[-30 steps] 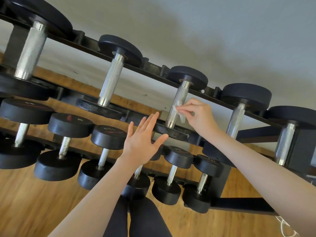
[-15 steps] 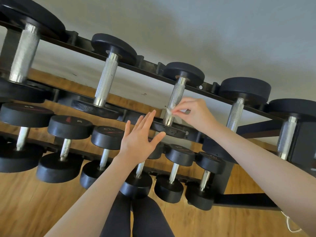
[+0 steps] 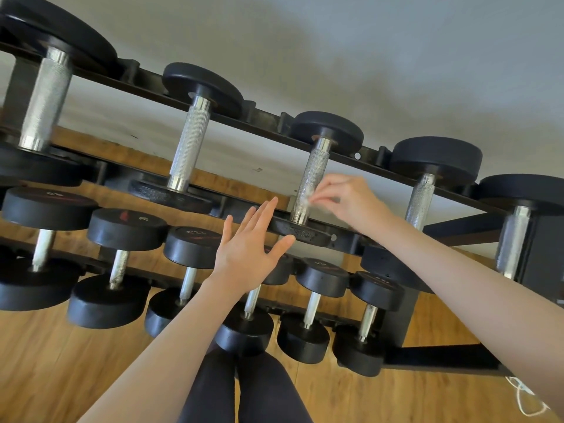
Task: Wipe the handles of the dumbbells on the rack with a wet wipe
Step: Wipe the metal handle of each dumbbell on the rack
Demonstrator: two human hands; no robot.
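Observation:
A black two-tier rack [image 3: 268, 123] carries rows of black dumbbells with knurled steel handles. My right hand [image 3: 351, 199] pinches a small white wet wipe [image 3: 306, 196] against the lower part of the handle [image 3: 312, 175] of the third dumbbell on the upper tier. My left hand [image 3: 247, 248] is flat and open, fingers spread, hovering by that dumbbell's near plate [image 3: 300, 232], touching nothing that I can tell. The wipe is blurred and mostly hidden by my fingers.
Neighbouring upper-tier handles stand to the left [image 3: 189, 148] and right [image 3: 421, 199]. Smaller dumbbells [image 3: 311, 303] fill the lower tier. My dark-clad legs [image 3: 244, 392] stand on the wooden floor [image 3: 45, 361]. A white cord [image 3: 525, 395] lies at bottom right. A grey wall is behind.
My right hand with the wipe has slid along the third handle, going down and then slightly back up. My left hand has stayed open beside the near plate. The view shifted a little.

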